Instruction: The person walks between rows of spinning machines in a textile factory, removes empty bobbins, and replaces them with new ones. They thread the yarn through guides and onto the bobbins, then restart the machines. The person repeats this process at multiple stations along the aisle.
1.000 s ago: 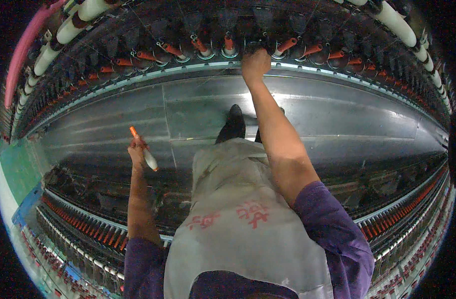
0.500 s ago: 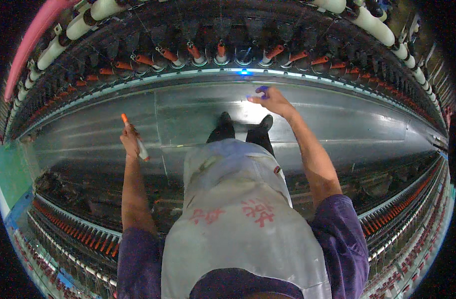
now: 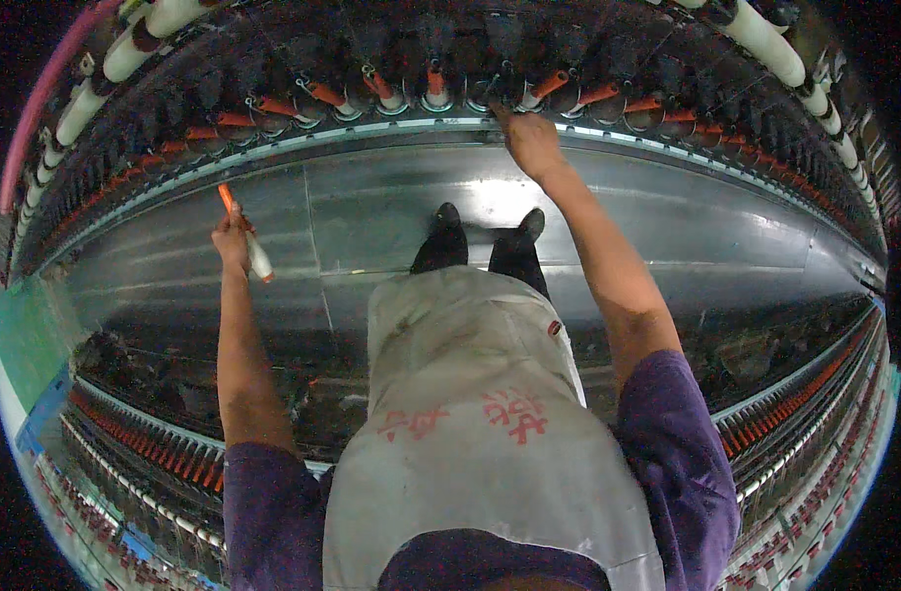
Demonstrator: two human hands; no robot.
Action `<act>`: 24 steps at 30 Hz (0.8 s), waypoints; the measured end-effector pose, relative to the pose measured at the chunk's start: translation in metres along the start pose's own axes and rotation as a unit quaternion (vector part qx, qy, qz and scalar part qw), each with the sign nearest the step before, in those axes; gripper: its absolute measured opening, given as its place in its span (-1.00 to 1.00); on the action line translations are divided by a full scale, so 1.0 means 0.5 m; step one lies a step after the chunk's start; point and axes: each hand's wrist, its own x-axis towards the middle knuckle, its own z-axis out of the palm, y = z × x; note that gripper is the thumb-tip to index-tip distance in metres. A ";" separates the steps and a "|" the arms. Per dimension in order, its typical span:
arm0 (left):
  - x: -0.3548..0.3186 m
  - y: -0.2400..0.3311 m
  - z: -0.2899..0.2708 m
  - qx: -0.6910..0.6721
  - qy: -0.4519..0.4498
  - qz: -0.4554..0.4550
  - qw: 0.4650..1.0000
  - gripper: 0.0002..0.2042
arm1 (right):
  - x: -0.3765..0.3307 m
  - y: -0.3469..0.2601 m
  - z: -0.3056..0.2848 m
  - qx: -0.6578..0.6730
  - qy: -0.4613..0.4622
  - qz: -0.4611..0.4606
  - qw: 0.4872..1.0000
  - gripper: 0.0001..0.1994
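My left hand (image 3: pixel 233 239) is raised at the left and grips a bobbin (image 3: pixel 245 234) with an orange tip and a white wound part. My right hand (image 3: pixel 529 140) reaches forward to the row of orange spindles (image 3: pixel 435 89) on the spinning frame ahead, its fingers curled at the rail between two spindles. What the fingers grip there is too small to tell. My grey apron (image 3: pixel 470 414) and dark shoes (image 3: pixel 448 219) show below.
A shiny metal floor (image 3: pixel 371 217) runs between two long spinning frames. White roving bobbins (image 3: pixel 135 44) hang along the top. Another row of orange spindles (image 3: pixel 135 433) runs behind me at the lower left and lower right.
My right hand dropped from the spindle row toward the floor half a second ago, then rose back to the spindles. My left hand stayed raised with the bobbin.
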 end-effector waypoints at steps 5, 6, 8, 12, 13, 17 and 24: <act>0.035 -0.004 0.046 0.036 0.040 0.057 0.997 -0.66 | 0.014 -0.008 0.035 0.012 -0.004 0.102 0.995 -0.57; 0.041 -0.003 0.050 0.049 0.064 0.059 0.995 -0.66 | 0.022 -0.017 0.036 -0.003 0.012 0.106 0.994 -0.68; 0.057 0.019 0.048 0.047 0.091 0.074 0.992 -0.66 | 0.026 -0.022 0.020 -0.002 0.007 0.085 0.996 -0.73; 0.050 0.122 0.092 0.043 0.048 0.136 0.989 -0.70 | -0.009 -0.038 -0.093 0.043 -0.076 -0.017 0.996 -0.81; 0.030 0.165 0.110 0.041 0.025 0.132 0.990 -0.71 | -0.018 -0.059 -0.130 0.212 -0.186 0.064 0.957 -0.81; -0.209 0.265 0.284 -0.029 -0.171 0.260 0.950 -0.82 | -0.078 -0.095 -0.319 0.661 -0.104 0.196 0.717 -0.80; -0.376 0.437 0.549 0.017 -0.161 0.431 0.888 -0.78 | -0.076 -0.110 -0.468 0.669 0.027 0.272 0.691 -0.81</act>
